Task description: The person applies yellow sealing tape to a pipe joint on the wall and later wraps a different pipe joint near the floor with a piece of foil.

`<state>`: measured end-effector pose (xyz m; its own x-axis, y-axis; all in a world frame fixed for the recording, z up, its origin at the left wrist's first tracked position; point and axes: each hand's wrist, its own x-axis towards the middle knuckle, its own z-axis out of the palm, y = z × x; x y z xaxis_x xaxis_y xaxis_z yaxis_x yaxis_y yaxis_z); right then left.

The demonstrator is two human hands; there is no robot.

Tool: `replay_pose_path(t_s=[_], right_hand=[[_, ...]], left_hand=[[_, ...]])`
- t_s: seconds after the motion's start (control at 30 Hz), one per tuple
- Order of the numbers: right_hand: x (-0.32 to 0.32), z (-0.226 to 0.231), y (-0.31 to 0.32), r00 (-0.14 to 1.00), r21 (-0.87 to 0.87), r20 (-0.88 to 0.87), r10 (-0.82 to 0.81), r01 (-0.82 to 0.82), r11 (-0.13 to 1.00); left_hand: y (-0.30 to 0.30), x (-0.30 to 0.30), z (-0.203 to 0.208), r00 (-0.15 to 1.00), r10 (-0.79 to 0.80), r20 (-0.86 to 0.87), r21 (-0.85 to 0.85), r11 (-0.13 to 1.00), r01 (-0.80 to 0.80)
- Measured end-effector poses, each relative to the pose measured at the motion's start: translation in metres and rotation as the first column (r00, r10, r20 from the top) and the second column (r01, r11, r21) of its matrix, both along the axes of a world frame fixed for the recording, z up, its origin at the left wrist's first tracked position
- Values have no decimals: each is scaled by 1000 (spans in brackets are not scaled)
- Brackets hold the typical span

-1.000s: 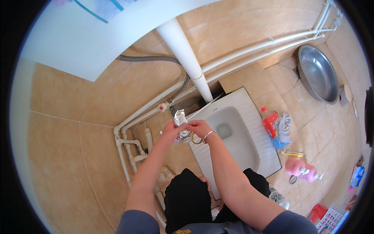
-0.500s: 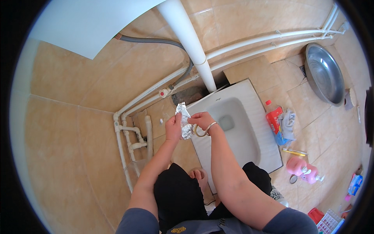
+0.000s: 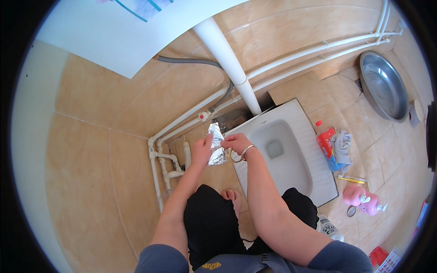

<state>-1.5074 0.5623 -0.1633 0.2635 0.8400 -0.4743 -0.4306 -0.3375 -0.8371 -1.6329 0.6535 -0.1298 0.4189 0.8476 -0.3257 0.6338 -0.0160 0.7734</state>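
A strip of crinkled silver aluminium foil [image 3: 217, 156] is held upright between my hands, over the floor at the left edge of the squat toilet [image 3: 298, 150]. My left hand [image 3: 201, 149] is closed on the foil's left side. At the right side, my right hand [image 3: 237, 143] pinches the foil's edge, its fingertips partly hidden. Beneath that hand hangs a pale, yellowish-edged ring-shaped thing [image 3: 235, 156]; what it is I cannot make out. A silver bangle [image 3: 247, 150] circles my right wrist.
White pipes [image 3: 309, 52] and a thick drainpipe [image 3: 227, 63] run along the tiled wall. To the right are a metal basin [image 3: 384, 86], a red bottle [image 3: 325, 141], a grey cloth [image 3: 341, 145], toothbrushes [image 3: 352, 179] and pink pump bottles [image 3: 354, 194]. A white panel [image 3: 114, 36] overhangs at upper left.
The view has shifted, so the surroundings appear slightly further right and lower. Both hands still hold the foil, which is turned a little and shows more of its flat face.
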Motion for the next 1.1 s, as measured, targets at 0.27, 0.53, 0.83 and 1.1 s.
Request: replay_pose_path(t_s=[0.27,0.53,0.83,1.1], right_hand=[[22,-39,-6,956,157,96,-279,262,952],[38,-26,-26,992,-21,66,110,-109,994],[51,-50,-21,997,24,64,-37,35,999],[43,-64,-22,1000,17,-19,-10,10,1000]], left_hand=[[12,9,-12,955,-263,140,-671,684,287],[23,25,-33,928,-310,207,-639,675,368],[30,33,-50,914,-302,270,-631,662,405],[47,26,-80,889,-331,318,-569,683,458]])
